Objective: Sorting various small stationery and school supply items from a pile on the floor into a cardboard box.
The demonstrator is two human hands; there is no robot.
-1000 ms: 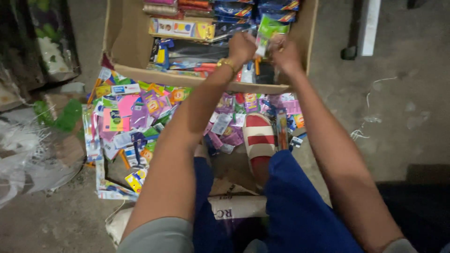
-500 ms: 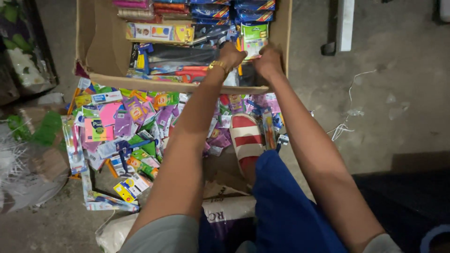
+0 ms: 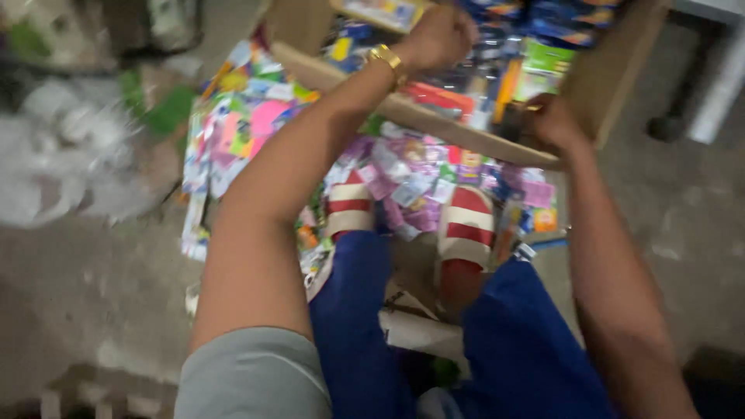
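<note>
The view is blurred. My left hand (image 3: 438, 35), with a gold bracelet (image 3: 384, 58) on its wrist, reaches over the front wall of a cardboard box (image 3: 434, 124). Its fingers are curled over the coloured packets inside, and I cannot tell if it holds one. At the box's right front corner my right hand (image 3: 547, 124) rests beside a dark and orange item (image 3: 508, 109). Just above that hand, a green packet (image 3: 547, 66) lies in the box. Whether the right hand grips anything is unclear.
Colourful small packets (image 3: 248, 116) lie spread on the floor in front of and left of the box. My feet in red and white striped sandals (image 3: 466, 225) rest among them. Crumpled clear plastic (image 3: 62, 171) lies at the left, and a white post (image 3: 718, 85) stands at the right.
The view has swung and closed in. My hands, which were together on the green packet, are now apart: the left deeper in the box, the right down at its front corner.
</note>
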